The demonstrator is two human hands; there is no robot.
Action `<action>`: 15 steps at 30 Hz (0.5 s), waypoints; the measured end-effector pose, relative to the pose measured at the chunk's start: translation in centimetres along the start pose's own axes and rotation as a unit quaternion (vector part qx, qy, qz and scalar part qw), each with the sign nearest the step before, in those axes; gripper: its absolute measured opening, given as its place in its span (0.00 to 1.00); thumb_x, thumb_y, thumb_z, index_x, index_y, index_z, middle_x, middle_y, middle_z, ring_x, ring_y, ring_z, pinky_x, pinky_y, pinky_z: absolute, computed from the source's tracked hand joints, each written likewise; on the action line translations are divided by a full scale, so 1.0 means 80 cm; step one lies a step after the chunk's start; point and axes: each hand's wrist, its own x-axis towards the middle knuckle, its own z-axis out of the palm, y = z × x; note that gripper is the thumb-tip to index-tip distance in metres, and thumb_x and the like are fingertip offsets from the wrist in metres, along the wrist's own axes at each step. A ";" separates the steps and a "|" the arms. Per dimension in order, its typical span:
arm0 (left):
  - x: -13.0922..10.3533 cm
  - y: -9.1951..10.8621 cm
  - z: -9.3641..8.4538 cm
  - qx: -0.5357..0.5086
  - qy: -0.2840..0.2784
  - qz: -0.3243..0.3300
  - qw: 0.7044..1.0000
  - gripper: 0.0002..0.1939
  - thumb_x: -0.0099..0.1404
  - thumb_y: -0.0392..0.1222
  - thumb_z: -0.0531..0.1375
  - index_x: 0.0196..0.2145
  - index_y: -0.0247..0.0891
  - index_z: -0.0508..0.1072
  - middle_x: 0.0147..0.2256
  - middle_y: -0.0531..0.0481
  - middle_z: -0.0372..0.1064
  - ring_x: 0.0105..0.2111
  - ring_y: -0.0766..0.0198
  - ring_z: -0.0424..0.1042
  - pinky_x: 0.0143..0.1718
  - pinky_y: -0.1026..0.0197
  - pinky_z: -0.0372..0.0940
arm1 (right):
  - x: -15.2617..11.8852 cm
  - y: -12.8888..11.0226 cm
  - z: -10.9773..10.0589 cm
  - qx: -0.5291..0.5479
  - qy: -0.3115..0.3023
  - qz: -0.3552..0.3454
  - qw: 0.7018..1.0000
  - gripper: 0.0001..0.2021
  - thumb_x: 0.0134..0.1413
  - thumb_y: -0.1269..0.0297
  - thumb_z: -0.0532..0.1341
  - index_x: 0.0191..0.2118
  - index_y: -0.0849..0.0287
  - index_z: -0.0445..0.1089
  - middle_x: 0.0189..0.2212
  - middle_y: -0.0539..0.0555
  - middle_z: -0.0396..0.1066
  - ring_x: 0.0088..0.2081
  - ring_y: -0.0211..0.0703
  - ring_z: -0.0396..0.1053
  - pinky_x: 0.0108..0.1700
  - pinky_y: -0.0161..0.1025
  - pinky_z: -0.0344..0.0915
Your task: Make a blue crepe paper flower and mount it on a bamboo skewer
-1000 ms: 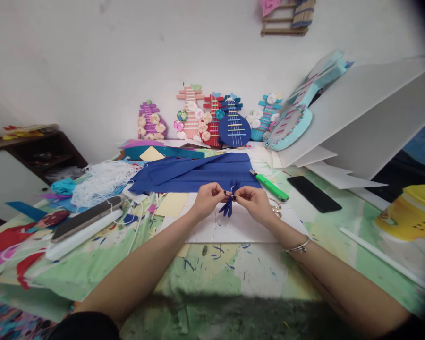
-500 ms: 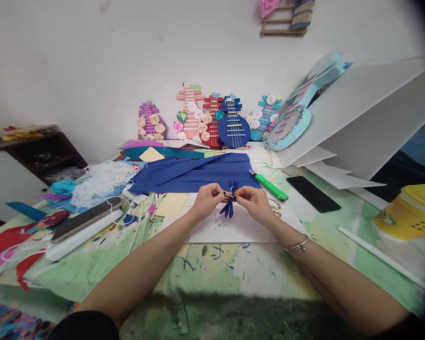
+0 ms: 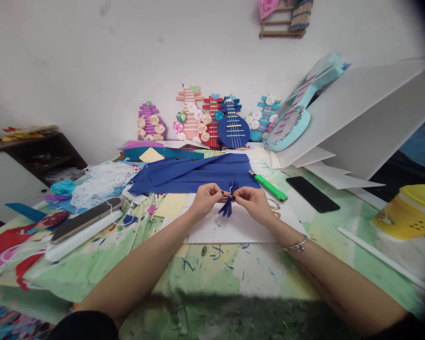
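Between my two hands is a small blue pleated paper bundle, pinched narrow at its middle and fanned at both ends. A thin white string loops round that middle. My left hand is closed in a pinch at the bundle's left side, on what looks like the string's end. From the right, my right hand pinches the bundle at its middle; whether it also grips string is hidden by the fingers. Below both hands lies a white board. Gold-handled scissors lie partly behind my right wrist.
Blue paper sheets lie beyond my hands, beside a green utility knife and black phone. Tangled white string sits left. Decorated paper lutes lean on the wall; a yellow container stands right.
My fingers have shifted slightly round the bundle's middle, and its lower end has tilted a little up and left. Both hands keep their pinch.
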 end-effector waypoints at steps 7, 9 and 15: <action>0.002 0.000 0.003 0.037 0.020 0.066 0.997 0.13 0.55 0.46 0.63 0.26 0.33 0.67 0.28 0.48 0.74 0.28 0.66 0.74 0.35 0.61 0.70 | 0.007 -0.002 -0.002 0.225 -0.015 0.157 0.961 0.15 0.47 0.52 0.65 0.29 0.60 0.67 0.26 0.54 0.73 0.27 0.41 0.72 0.34 0.40 0.69; 0.002 -0.004 0.003 0.050 0.006 0.081 0.995 0.13 0.56 0.46 0.62 0.27 0.33 0.67 0.25 0.51 0.72 0.26 0.67 0.72 0.33 0.62 0.70 | 0.006 -0.002 0.000 0.299 -0.045 0.201 0.932 0.16 0.42 0.56 0.69 0.34 0.58 0.66 0.30 0.54 0.74 0.29 0.42 0.73 0.34 0.41 0.70; 0.000 -0.011 0.003 0.134 -0.010 0.122 0.983 0.08 0.59 0.42 0.59 0.32 0.33 0.72 0.33 0.45 0.75 0.32 0.65 0.74 0.37 0.61 0.69 | 0.001 -0.008 0.000 0.380 -0.109 0.193 0.898 0.18 0.43 0.60 0.69 0.40 0.58 0.67 0.35 0.55 0.75 0.35 0.45 0.74 0.39 0.42 0.68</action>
